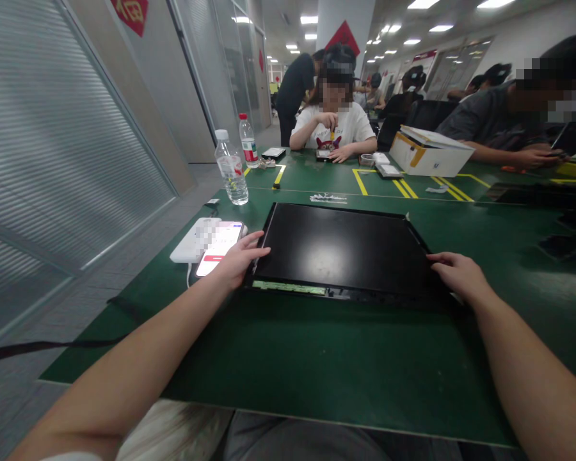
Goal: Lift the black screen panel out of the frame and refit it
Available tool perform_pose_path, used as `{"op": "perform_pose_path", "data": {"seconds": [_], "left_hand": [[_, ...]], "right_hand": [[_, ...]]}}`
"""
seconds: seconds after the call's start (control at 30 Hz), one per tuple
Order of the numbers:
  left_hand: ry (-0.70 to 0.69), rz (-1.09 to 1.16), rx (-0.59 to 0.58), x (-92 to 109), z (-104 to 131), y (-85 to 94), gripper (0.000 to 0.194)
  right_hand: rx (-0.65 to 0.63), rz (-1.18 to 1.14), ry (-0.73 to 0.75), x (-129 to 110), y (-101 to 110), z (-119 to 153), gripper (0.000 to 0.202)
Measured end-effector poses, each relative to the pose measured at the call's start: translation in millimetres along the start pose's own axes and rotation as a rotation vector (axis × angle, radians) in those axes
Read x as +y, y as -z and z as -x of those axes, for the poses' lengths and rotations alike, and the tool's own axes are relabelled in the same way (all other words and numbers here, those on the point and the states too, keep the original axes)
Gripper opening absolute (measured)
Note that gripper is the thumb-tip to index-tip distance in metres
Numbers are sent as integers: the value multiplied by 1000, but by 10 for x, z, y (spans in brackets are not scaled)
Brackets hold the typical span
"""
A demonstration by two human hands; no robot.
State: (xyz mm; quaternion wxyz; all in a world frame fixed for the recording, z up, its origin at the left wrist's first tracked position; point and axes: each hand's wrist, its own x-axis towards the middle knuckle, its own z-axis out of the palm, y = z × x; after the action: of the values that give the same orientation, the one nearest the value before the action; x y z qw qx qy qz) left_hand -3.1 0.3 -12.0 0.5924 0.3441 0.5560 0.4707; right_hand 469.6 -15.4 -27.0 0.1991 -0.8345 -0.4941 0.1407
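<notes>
A black LCD screen panel (340, 250) lies face up in front of me, low over or on the green table. Along its near edge runs a strip of green circuit board (288, 287). My left hand (244, 258) grips the panel's left edge, thumb and fingertips over the border. On the opposite side, my right hand (458, 275) pinches the right edge, its lower fingers partly hidden beneath. Whether the panel rests flat or is slightly raised, I cannot tell. Just left of my left hand is a lit phone (219, 246) beside a white box-like device (187, 246).
Two bottles, one clear-capped (233, 173) and one red-capped (249, 144), stand back left. Small metal pieces (328, 198) lie behind the panel. A white box (429, 157) stands back right. Across the green table (317, 358) a person (336, 121) works on a small device.
</notes>
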Motion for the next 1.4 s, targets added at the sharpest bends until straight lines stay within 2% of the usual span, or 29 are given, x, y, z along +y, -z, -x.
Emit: {"op": "perform_pose_path", "data": {"seconds": [0.3, 0.5, 0.83, 1.03, 1.17, 1.27, 1.4], "left_hand": [[84, -11, -41, 31, 4, 13, 92], [77, 20, -102, 9, -19, 33, 79], [-56, 120, -143, 26, 24, 11, 63], [-213, 141, -235, 29, 39, 4, 52], [-268, 167, -283, 49, 74, -8, 54], [-268, 197, -311, 69, 111, -21, 58], [-323, 212, -327, 71, 131, -28, 63]], "right_hand": [[-14, -8, 16, 58, -29, -35, 43], [9, -27, 13, 78, -44, -71, 40], [29, -84, -22, 86, -61, -90, 33], [35, -128, -37, 81, -54, -98, 27], [36, -168, -30, 123, -73, -111, 27], [44, -206, -14, 156, -87, -110, 36], [97, -409, -68, 155, -91, -97, 38]]}}
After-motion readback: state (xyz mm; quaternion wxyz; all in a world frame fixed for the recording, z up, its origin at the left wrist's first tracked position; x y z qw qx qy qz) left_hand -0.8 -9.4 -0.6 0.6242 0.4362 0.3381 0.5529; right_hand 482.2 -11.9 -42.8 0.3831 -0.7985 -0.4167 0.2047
